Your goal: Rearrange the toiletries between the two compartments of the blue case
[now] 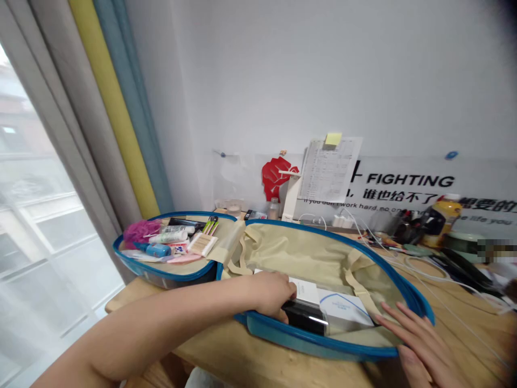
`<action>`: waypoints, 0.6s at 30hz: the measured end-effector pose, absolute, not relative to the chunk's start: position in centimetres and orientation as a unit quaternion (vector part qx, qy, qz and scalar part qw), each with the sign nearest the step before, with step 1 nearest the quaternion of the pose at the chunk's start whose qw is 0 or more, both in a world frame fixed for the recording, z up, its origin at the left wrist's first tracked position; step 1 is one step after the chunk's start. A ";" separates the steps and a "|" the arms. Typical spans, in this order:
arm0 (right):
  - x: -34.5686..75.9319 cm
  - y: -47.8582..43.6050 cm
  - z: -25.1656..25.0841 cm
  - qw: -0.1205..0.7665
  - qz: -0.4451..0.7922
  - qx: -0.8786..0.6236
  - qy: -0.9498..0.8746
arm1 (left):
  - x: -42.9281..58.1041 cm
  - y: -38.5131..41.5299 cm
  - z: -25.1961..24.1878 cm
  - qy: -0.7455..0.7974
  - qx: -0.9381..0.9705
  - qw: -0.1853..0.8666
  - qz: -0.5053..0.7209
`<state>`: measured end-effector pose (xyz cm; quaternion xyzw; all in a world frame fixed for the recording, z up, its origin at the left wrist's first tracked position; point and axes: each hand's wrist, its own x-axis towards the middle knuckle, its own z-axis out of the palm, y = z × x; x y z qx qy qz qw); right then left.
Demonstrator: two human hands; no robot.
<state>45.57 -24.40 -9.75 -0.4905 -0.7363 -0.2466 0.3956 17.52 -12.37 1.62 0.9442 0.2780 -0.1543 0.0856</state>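
An open suitcase (323,258) with a blue rim and beige lining lies on a wooden desk (283,366). My left hand (270,293) reaches in from the left, its fingers curled over the end of a white and black package (302,307). Next to that package lies a white box with a blue curve (345,307). My right hand (420,350) rests with spread fingers at the suitcase's near right rim, holding nothing. The other half of the suitcase (169,269) holds toiletries, including a pink bath sponge (141,230), tubes and a box of cotton swabs (202,244).
Cables (436,269), a yellow-capped bottle (438,221) and assorted desk items lie to the right of the suitcase. A white desk lamp (291,196) and a red fist cutout (277,175) stand behind it. A curtained window (48,215) is at the left.
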 end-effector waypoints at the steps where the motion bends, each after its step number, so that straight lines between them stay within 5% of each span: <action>1: 45.7 -24.4 -9.9 0.394 -0.244 -0.486 -0.741 | 17.6 -12.3 1.4 0.280 0.944 0.087 -0.150; 14: 46.5 -24.0 -10.2 0.381 -0.237 -0.468 -0.761 | 16.0 -11.2 2.2 0.276 0.956 0.086 -0.050; 18: 46.7 -24.0 -10.6 0.381 -0.241 -0.470 -0.759 | 11.4 -8.3 5.3 0.465 0.882 0.043 0.056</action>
